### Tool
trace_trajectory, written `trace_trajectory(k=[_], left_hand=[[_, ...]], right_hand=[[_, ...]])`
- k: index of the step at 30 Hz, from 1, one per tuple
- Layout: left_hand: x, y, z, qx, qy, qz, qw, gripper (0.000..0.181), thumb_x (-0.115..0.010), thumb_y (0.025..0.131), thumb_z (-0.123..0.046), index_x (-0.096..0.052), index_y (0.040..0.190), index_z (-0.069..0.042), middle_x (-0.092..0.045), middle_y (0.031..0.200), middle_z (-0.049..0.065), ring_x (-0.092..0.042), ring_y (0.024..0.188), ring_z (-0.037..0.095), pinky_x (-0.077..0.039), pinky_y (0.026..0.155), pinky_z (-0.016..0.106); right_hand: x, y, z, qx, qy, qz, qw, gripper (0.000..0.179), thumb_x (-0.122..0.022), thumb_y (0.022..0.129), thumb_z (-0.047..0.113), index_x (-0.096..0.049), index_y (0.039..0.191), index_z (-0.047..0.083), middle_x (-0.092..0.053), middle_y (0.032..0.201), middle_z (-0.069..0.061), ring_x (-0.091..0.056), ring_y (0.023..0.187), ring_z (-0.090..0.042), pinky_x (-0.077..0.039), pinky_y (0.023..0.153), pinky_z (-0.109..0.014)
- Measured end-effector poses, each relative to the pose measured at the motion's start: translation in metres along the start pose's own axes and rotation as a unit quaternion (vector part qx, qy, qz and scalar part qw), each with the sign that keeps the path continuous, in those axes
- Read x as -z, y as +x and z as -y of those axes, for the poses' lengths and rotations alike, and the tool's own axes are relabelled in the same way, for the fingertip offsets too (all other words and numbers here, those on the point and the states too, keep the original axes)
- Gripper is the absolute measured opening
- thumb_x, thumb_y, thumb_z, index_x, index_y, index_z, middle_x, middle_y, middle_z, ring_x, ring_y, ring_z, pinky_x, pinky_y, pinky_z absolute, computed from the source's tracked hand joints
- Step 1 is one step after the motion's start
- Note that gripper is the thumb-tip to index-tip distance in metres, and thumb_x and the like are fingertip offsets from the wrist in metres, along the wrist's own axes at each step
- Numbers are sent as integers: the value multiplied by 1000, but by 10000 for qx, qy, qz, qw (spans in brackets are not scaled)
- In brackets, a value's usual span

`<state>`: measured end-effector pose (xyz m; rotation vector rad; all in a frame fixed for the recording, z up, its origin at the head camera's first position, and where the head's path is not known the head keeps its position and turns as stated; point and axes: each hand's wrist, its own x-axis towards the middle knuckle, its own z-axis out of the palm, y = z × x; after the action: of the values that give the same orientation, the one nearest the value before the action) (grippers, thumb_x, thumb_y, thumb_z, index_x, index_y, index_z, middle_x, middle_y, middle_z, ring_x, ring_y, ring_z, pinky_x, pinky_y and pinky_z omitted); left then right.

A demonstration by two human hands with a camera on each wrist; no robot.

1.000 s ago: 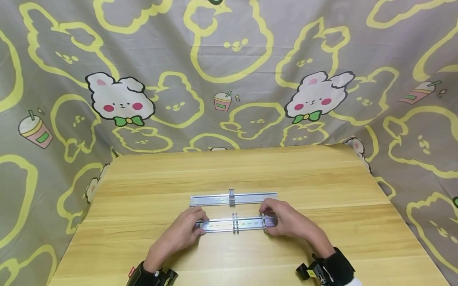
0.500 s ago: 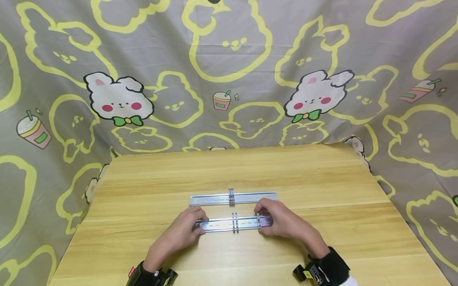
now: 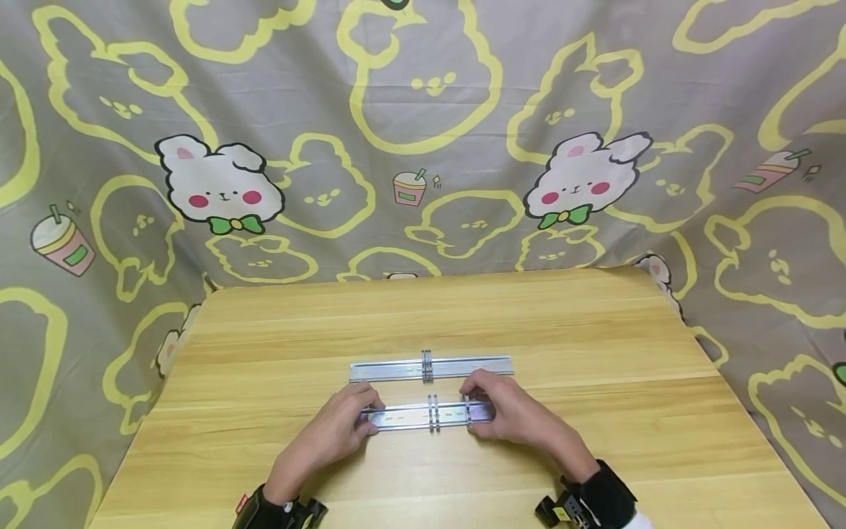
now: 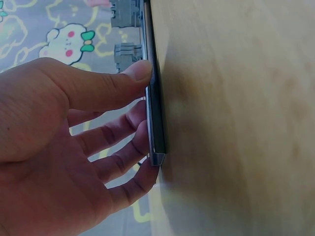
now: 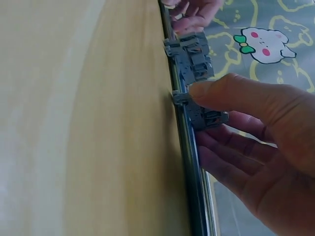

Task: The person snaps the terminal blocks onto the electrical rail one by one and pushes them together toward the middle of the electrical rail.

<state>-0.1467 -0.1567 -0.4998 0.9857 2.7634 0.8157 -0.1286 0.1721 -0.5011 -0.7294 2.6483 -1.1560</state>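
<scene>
A silver slotted DIN rail (image 3: 403, 419) lies crosswise near the middle of the table. My left hand (image 3: 340, 419) grips its left end, the thumb (image 4: 140, 71) on the near edge and the fingers on the far edge. Toward the rail's right part, my right hand (image 3: 518, 413) pinches a thin grey DIN rail terminal block (image 5: 202, 115) seated across the rail. Two more grey blocks (image 3: 433, 413) stand near the rail's middle, with a small gap between them and the pinched one. The rail's right end is hidden under my right hand in the head view.
Behind lies a second DIN rail (image 3: 383, 371), parallel to the first, carrying several grey blocks (image 3: 427, 366) close together at its middle. The wooden table (image 3: 423, 316) meets a patterned grey curtain (image 3: 317, 169) at the back and sides.
My right hand has slid left along the near rail with its block, narrowing the gap to the two middle blocks. The left hand keeps its place on the rail's end.
</scene>
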Motion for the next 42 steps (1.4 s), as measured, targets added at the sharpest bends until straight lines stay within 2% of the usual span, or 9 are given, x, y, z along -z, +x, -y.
trace_trajectory(k=[21,26,32,42], left_hand=[[0,-1,1,132,23,57,9999,23,-84,80,-1,-72,98,-10,-64,100,-3,-61,99,18,-56,90,41],[-1,-1,1,82,26,42,10000,23,-84,80,-1,-72,97,-10,-63,99,-3,-60,98,18,-56,88,41],[-3,-1,2,-14,42,-9,10000,23,-85,78,-1,-72,96,-9,-63,98,-3,-61,97,17,-56,86,40],[-2,-1,2,48,57,27,10000,23,-84,79,-1,-72,97,-9,-64,99,-3,-61,98,18,-56,88,40]], right_hand=[[-21,11,7,321,-47,-274,9991,53,-89,74,8,-63,120,8,-68,117,-3,-64,104,-16,-57,91,-33],[-24,13,10,331,-55,-306,9990,52,-89,74,8,-63,119,8,-68,116,-3,-65,104,-16,-57,90,-33],[-29,15,14,314,-46,-287,9991,53,-88,75,10,-62,121,10,-67,117,-1,-65,105,-18,-56,92,-33],[-33,19,17,302,-249,-352,9986,61,-89,75,13,-59,129,11,-65,124,-1,-62,114,-16,-53,100,-35]])
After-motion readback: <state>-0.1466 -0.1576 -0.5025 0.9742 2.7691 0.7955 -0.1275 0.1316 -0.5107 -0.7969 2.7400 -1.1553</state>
